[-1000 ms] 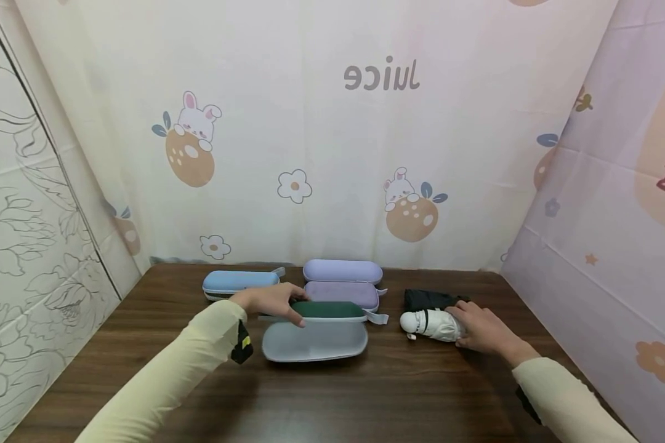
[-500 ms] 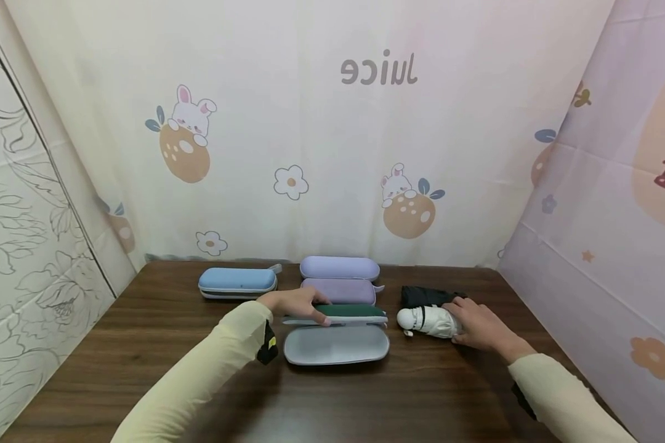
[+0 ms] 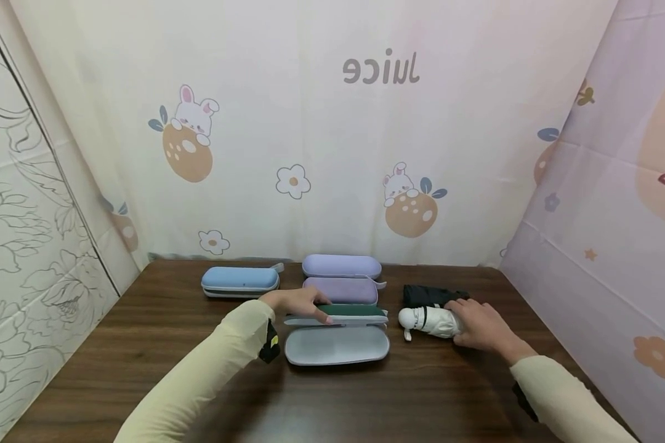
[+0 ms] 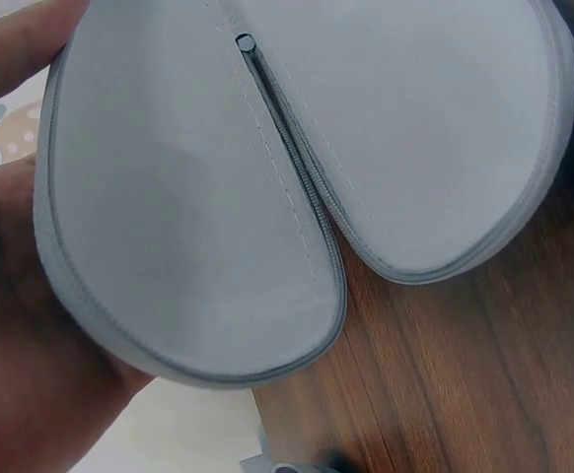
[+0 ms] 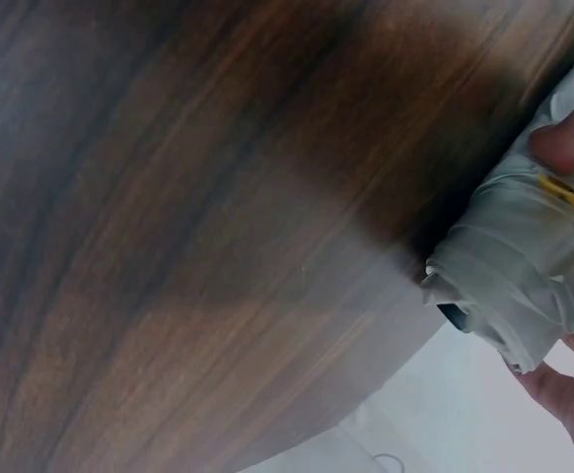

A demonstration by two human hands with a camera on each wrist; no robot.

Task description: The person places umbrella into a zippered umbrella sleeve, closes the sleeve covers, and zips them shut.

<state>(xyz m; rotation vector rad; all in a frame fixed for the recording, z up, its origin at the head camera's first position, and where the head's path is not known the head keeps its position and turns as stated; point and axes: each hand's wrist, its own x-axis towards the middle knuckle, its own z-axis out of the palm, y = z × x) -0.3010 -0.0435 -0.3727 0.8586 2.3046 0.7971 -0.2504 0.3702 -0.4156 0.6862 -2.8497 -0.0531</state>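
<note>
Brown tabletop [image 3: 332,403]; yellow patch [image 5: 563,192] on umbrella [image 5: 509,261], right wrist view only

Left fingers [image 3: 322,317] and right fingers [image 3: 457,304] bent

the case [image 3: 337,346], dark green and gray, is open; its near half shows a gray face, and its far half is tilted, green above a gray rim. zipper trim edges both halves. right of it, near but apart, the umbrella [image 3: 439,322] lies sideways, white, folded, its rounded end toward the case.
</note>
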